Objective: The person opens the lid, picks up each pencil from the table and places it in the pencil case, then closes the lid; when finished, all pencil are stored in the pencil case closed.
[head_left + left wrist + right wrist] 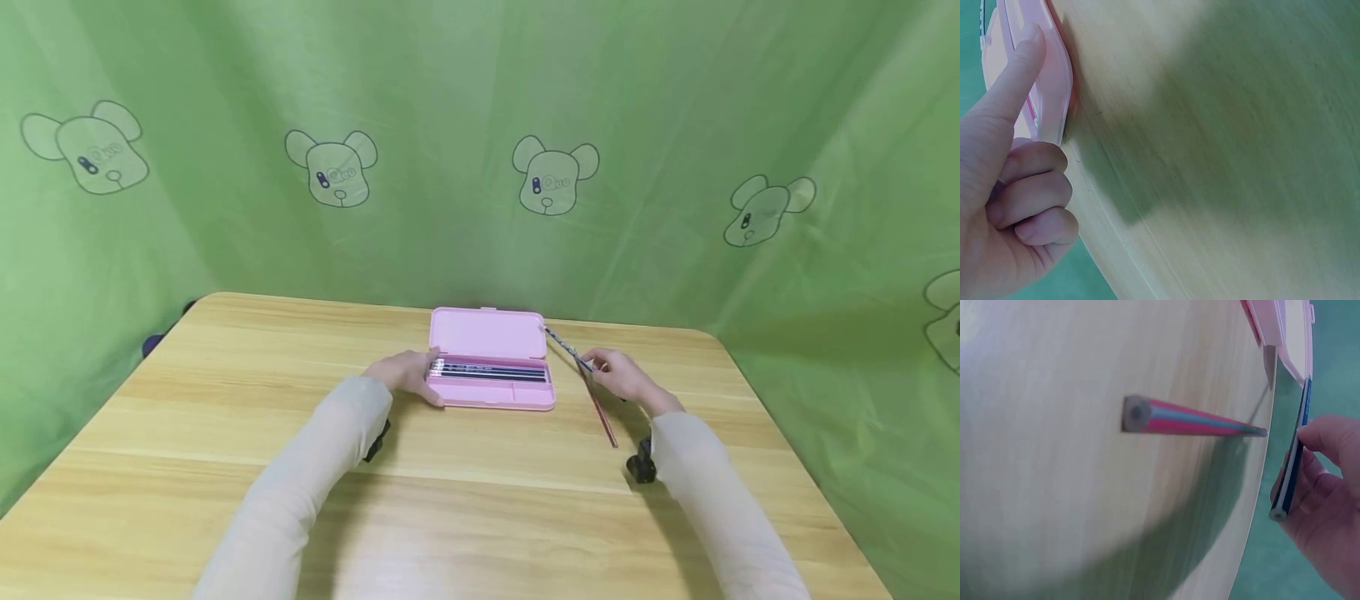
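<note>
A pink pencil case stands open towards the back of the table, its lid tipped away. Several dark pencils lie side by side in its rear compartment. My left hand holds the case's left end; in the left wrist view the thumb lies along the case and the other fingers are curled. Between thumb and fingers, my right hand pinches a dark blue patterned pencil, raised at a slant, its far end near the lid's right edge. Below it, a red striped pencil lies on the table.
The wooden table has rounded back corners. Behind and beside it hangs a green curtain printed with bear heads. In front, the case has narrow sections parted by a small divider.
</note>
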The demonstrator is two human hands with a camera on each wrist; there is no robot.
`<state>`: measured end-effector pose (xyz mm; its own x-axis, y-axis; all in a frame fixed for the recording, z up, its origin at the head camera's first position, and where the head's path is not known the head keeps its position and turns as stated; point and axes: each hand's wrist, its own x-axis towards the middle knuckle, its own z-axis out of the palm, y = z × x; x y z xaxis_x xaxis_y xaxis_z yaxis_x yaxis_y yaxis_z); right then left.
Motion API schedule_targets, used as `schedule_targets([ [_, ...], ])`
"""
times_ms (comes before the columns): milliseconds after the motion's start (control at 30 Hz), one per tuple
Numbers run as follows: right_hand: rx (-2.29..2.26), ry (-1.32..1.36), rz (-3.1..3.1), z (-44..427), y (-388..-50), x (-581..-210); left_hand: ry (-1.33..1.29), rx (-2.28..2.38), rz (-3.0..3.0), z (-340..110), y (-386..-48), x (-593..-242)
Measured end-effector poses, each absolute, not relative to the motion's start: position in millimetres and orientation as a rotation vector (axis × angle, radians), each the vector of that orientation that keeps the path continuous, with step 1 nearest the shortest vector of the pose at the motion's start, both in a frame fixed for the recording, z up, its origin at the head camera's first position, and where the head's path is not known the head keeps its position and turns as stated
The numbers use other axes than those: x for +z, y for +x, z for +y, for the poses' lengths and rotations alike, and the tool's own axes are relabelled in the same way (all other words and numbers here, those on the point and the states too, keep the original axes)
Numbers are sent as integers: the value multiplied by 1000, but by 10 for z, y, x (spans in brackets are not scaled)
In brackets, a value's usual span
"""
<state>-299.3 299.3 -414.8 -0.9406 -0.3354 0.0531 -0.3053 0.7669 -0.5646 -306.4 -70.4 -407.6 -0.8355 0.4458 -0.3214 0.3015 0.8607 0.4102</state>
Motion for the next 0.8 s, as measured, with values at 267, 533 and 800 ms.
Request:
schedule_targets([
  [267, -929, -575, 2847, 2857, -2988, -4147, 544, 483, 2624, -703, -3074, -4089],
  [533, -808, -641, 2845, 2780, -3020, -4148, 536, 490, 2614, -698, -3071, -4089],
  [800, -753, -704, 2913, 2674, -3058, -4149, 525, 480, 2618, -699, -3075, -4080],
])
